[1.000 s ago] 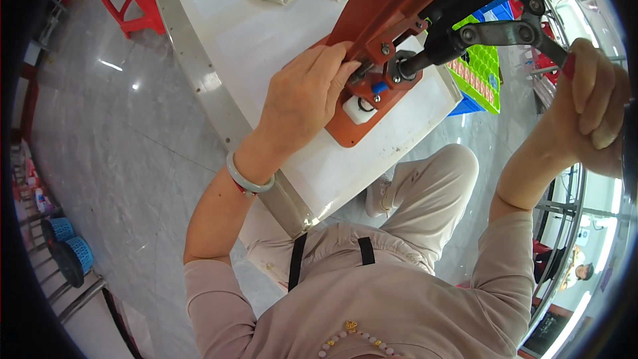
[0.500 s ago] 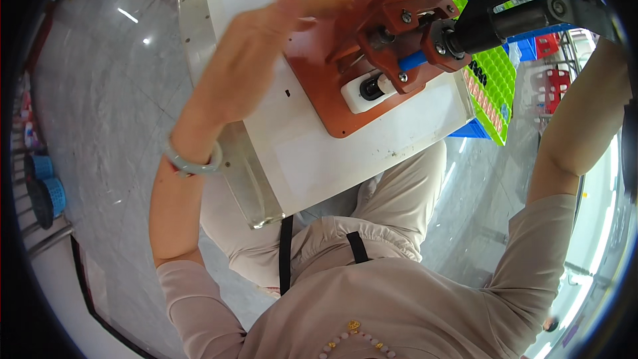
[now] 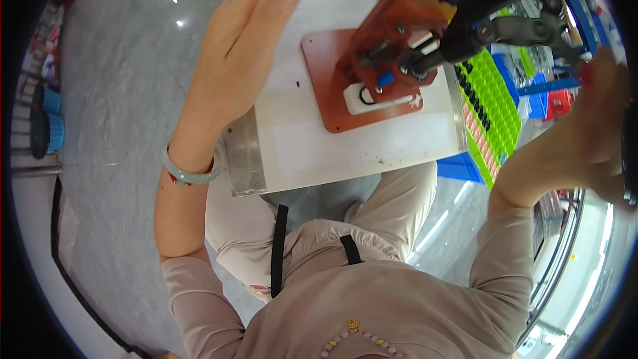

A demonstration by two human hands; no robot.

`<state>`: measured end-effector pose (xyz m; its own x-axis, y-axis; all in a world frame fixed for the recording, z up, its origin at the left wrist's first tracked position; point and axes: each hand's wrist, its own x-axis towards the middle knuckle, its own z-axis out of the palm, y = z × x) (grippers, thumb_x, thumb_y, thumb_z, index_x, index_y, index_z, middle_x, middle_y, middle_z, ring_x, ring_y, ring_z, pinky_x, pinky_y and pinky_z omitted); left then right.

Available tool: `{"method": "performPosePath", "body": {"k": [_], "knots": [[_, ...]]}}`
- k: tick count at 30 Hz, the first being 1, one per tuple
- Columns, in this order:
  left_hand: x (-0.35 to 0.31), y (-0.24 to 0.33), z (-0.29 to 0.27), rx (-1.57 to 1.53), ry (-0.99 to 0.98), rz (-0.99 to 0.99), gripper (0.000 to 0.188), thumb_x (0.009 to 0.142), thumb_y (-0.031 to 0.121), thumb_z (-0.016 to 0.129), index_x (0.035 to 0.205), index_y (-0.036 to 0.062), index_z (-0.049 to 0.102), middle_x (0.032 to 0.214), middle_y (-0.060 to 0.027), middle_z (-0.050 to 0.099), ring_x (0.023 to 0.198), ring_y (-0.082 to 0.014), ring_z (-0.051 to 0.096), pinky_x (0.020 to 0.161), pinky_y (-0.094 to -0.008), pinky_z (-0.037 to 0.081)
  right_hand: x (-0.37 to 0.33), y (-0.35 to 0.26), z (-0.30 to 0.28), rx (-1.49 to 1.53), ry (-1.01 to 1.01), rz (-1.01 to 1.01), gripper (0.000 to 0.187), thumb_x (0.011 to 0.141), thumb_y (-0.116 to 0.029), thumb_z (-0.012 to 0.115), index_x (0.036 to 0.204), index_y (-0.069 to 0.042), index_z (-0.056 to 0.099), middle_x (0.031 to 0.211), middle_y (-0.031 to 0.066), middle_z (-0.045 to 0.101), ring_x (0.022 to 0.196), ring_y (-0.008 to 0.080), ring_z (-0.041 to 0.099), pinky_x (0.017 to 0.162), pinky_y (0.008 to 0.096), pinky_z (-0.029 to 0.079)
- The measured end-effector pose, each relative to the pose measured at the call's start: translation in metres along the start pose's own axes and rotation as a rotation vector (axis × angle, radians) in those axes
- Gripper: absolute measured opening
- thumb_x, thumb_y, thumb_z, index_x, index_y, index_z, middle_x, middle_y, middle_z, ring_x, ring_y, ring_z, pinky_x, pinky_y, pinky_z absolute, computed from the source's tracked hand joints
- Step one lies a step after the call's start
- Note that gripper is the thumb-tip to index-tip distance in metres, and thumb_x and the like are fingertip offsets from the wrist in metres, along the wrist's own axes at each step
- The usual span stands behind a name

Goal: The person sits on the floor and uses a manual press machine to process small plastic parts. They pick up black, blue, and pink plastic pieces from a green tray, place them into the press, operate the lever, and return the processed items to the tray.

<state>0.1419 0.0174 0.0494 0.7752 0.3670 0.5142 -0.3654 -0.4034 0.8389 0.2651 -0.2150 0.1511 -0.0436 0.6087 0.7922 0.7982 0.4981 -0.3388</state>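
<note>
The left hand [image 3: 236,60], fingers straight, looks empty over the table [image 3: 299,159]'s left edge; the right hand [image 3: 598,133] curls round the press lever [image 3: 566,50].

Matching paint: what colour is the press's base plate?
Reddish-brown base plate, clearest in the head view.

The scene is viewed from the wearer's head, with the fisheye lens pointed steeply downward. The wearer's shirt [image 3: 372,299] is seen close at the lower edge, the orange press [image 3: 392,20] is framed at upper centre, and the floor [image 3: 119,93] is taken in farther off at left. Straight edges are bent toward the dark rim.
</note>
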Motion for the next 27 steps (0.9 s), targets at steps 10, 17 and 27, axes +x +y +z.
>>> {"method": "performPosePath", "body": {"k": [10, 17, 27], "knots": [[0.084, 0.098, -0.001, 0.161, -0.346, 0.472, 0.068, 0.098, 0.054, 0.024, 0.130, -0.0018, 0.045, 0.124, -0.0193, 0.052, 0.116, -0.0310, 0.048, 0.100, -0.0372, 0.034, 0.018, 0.003, 0.001, 0.196, -0.090, -0.148, 0.061, 0.092, -0.065, 0.031, 0.066, -0.013, 0.047, 0.065, 0.0009, 0.047, 0.054, 0.0142, 0.043, 0.057, 0.0322, 0.029], [0.135, 0.101, 0.037, 0.029, -0.526, 0.689, 0.072, 0.096, 0.059, 0.025, 0.118, -0.0034, 0.053, 0.111, -0.0225, 0.058, 0.102, -0.0366, 0.054, 0.092, -0.0385, 0.040, 0.017, 0.009, 0.025, 0.100, 0.192, -0.368, 0.055, 0.095, -0.054, 0.040, 0.057, -0.015, 0.042, 0.051, -0.0032, 0.038, 0.042, 0.0126, 0.032, 0.048, 0.0296, 0.024], [0.124, 0.094, 0.045, -0.151, -0.574, 0.387, 0.090, 0.088, 0.070, 0.004, 0.149, 0.0048, 0.015, 0.148, -0.0139, 0.033, 0.136, -0.0264, 0.032, 0.109, -0.0359, 0.027, 0.014, 0.019, 0.034, 0.158, 0.259, -0.460, 0.044, 0.094, -0.033, 0.050, 0.059, -0.010, 0.040, 0.056, 0.0038, 0.042, 0.046, 0.0229, 0.043, 0.051, 0.0361, 0.039]]}}
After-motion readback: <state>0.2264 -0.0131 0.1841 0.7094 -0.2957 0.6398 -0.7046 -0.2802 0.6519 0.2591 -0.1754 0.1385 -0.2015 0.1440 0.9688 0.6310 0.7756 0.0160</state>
